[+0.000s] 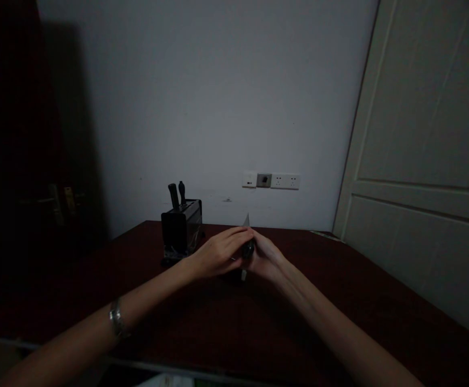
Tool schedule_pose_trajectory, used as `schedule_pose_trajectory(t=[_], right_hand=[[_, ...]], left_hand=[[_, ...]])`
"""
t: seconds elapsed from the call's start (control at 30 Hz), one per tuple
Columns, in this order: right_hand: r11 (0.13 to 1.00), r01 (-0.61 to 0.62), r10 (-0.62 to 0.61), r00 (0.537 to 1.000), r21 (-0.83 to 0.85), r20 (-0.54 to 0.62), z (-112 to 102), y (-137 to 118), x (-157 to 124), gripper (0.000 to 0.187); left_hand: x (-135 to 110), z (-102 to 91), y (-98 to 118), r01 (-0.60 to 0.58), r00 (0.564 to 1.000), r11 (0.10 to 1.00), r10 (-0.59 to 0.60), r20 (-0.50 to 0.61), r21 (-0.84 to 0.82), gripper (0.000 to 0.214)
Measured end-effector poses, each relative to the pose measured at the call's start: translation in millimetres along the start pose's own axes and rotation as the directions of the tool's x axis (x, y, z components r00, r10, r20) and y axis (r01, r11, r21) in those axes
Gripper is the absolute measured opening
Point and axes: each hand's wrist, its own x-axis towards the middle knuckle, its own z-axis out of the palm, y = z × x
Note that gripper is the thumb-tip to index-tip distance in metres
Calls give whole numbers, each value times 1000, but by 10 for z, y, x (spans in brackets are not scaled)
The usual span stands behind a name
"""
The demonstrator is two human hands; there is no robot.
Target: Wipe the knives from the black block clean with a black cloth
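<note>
Just above the middle of the table, my two hands meet around a knife. Its black handle (248,248) points toward me, and a pale pointed blade tip (246,220) rises beyond my fingers. My left hand (220,251) closes over the knife from the left, fingers bent across it. From the right, my right hand (265,259) wraps the handle side. Most of the blade is hidden behind the fingers. A dark object with a small white part (243,275) shows just under the hands; I cannot make out what it is.
A black knife block (182,228) with two black handles sticking up stands left of my hands on the dark red-brown table (234,322). Wall sockets (285,181) are behind, and a pale door (420,161) stands at right. The light is dim.
</note>
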Motion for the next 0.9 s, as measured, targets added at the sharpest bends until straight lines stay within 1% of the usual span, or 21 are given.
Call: schedule_pose_trajectory(t=[0.1, 0.2, 0.4, 0.5, 0.57, 0.63, 0.7, 0.77, 0.83, 0.9], right_hand=[[999, -39, 39, 999, 4, -2, 8, 26, -10, 33], [1000, -28, 28, 1000, -2, 12, 11, 43, -8, 32], [997, -77, 77, 997, 15, 8, -2, 88, -6, 31], [997, -55, 56, 998, -51, 30, 10, 100, -48, 33], [995, -23, 30, 997, -92, 72, 30, 80, -86, 36], [995, 6, 8, 990, -102, 139, 54, 32, -125, 40], [994, 16, 8, 973, -104, 229, 77, -30, -166, 50], [991, 7, 35, 950, -134, 310, 99, -84, -219, 62], [981, -17, 87, 930, -193, 357, 117, -113, -289, 69], [966, -47, 147, 910, -255, 389, 123, -118, -367, 71]], left_hand=[[-12, 58, -44, -21, 999, 1000, 21, -45, 8, 51], [-21, 96, -51, -43, 994, 999, 42, -102, -4, 43], [-23, 119, -38, -106, 982, 994, 100, -163, -32, 39], [19, 54, -14, -107, 977, 994, 104, -187, -4, 40], [67, -30, 4, -106, 976, 994, 110, -189, 34, 40], [125, -138, 9, -100, 975, 993, 111, -191, 66, 39], [186, -253, -13, -71, 978, 995, 83, -189, 70, 37], [254, -366, -68, 6, 977, 999, 4, -211, 47, 33], [331, -472, -154, 101, 962, 995, -97, -256, 5, 27], [422, -578, -269, 175, 933, 983, -186, -309, -63, 21]])
